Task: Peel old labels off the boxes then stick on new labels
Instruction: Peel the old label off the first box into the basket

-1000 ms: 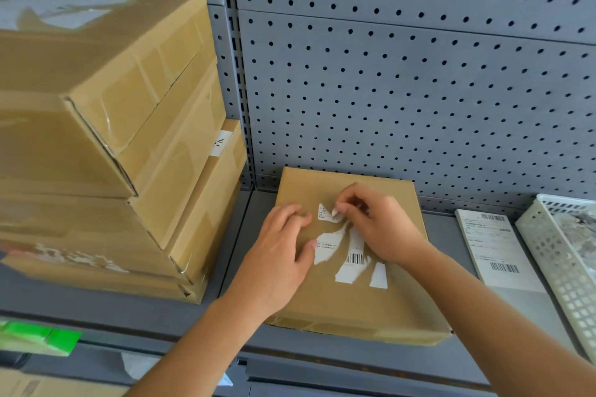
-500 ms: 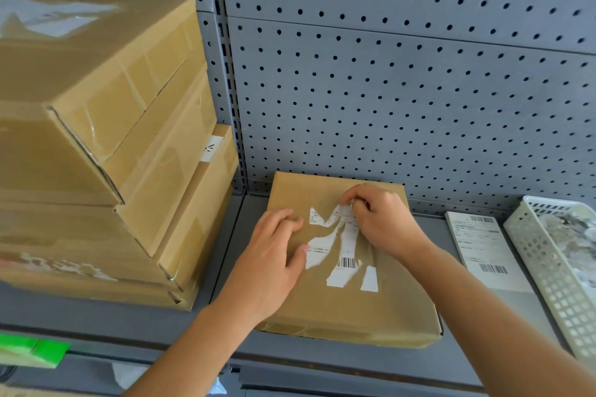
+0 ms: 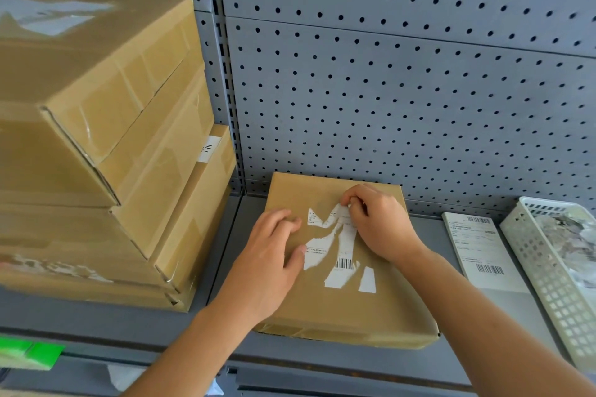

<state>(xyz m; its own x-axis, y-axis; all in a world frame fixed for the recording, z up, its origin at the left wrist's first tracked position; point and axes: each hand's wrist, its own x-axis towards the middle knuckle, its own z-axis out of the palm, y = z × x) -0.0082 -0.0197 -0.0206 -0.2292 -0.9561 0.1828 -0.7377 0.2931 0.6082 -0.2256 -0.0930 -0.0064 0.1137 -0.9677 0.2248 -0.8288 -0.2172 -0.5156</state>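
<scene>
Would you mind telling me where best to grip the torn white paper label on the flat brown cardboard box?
Probably the ragged upper edge of the torn white paper label, pinched from the far side as the right hand does; its strips run toward you, so peeling follows them.

A grey pegboard wall rises behind the right hand. A slotted upright runs down it, above and left of the left hand. A grey shelf lies under both. Well right of the right hand sits a white basket of pale crumpled scraps. A green item shows low, far left of the left hand.
</scene>
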